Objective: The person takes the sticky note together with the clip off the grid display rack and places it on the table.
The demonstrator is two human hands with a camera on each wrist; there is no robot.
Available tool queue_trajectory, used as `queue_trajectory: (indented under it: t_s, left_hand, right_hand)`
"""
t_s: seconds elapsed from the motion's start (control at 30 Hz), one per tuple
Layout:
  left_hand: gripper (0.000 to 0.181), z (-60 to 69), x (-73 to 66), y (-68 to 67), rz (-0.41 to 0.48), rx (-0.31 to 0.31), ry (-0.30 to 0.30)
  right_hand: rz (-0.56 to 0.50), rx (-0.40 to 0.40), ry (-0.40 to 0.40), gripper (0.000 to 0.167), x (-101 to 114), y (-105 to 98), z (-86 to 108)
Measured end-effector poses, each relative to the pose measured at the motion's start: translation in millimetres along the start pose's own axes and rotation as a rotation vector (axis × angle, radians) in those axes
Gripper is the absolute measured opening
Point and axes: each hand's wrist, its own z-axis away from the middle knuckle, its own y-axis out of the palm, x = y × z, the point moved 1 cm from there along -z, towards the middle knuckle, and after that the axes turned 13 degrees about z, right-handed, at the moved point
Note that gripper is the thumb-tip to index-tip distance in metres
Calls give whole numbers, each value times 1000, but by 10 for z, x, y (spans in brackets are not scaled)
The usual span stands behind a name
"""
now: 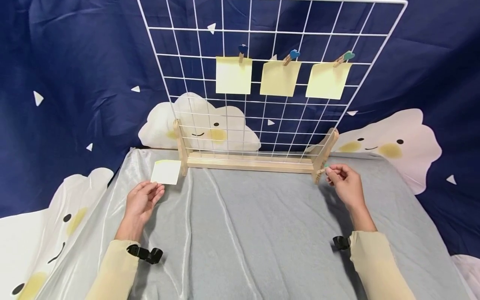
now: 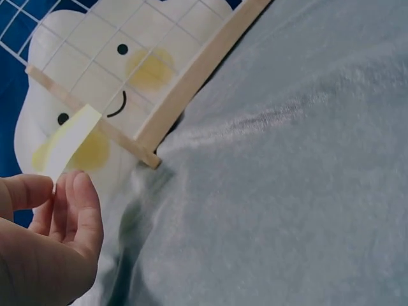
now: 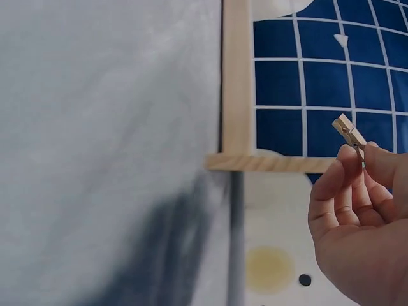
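Observation:
My left hand pinches a pale yellow sticky note by its lower edge, left of the wooden stand. The left wrist view shows the note nearly edge-on between thumb and fingers. At the stand's right foot, my right hand holds a small wooden clothespin between thumb and forefinger; a bit of green shows at its gripped end. Three yellow notes hang in a row on the white wire grid: a left note, a middle note and a right note, each under a heart-topped clothespin.
The grid stands upright in a wooden base at the back of a table draped in grey cloth. Behind hangs a dark blue curtain with smiling clouds. Black straps circle both sleeves.

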Motion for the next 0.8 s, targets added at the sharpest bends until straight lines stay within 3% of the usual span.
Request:
queue_trajectory:
  t_s: [0.23,0.8]
  left_hand:
    - [13,-23,13,-68,-45,-27,16]
    - [14,-97,40,-225,-122,-43,29]
  right_hand:
    - [47,5,50,27,-435,37,-46]
    - [83,26,169,24,-729,78,26]
